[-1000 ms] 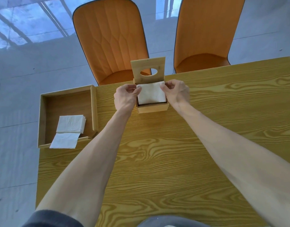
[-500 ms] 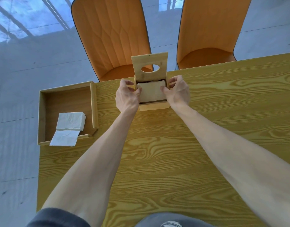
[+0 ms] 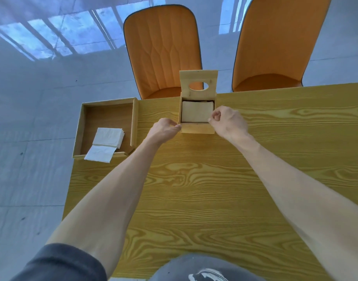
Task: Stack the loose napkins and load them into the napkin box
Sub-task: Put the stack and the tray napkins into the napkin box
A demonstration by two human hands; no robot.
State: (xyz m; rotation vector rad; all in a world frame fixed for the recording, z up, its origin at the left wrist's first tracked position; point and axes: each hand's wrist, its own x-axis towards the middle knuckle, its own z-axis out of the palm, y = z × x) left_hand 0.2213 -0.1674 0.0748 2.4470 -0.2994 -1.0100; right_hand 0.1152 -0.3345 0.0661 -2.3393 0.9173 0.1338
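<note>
The wooden napkin box stands at the table's far edge, its lid with an oval hole tipped up and open. A stack of napkins lies flat inside it. My left hand sits at the box's front left corner with curled fingers, the fingertips touching the wood. My right hand is at the front right corner, thumb and forefinger pinched together by the rim with nothing visible between them. More loose napkins are piled in the wooden tray on the left. One napkin hangs over the tray's front rim.
The tray overhangs the yellow wood-grain table at its far left corner. Two orange chairs stand behind the far edge. Grey tiled floor lies to the left of the table.
Both hands pressed the napkins down into the box, then drew back towards me from its sides to its front corners. The napkins now lie lower inside the box.
</note>
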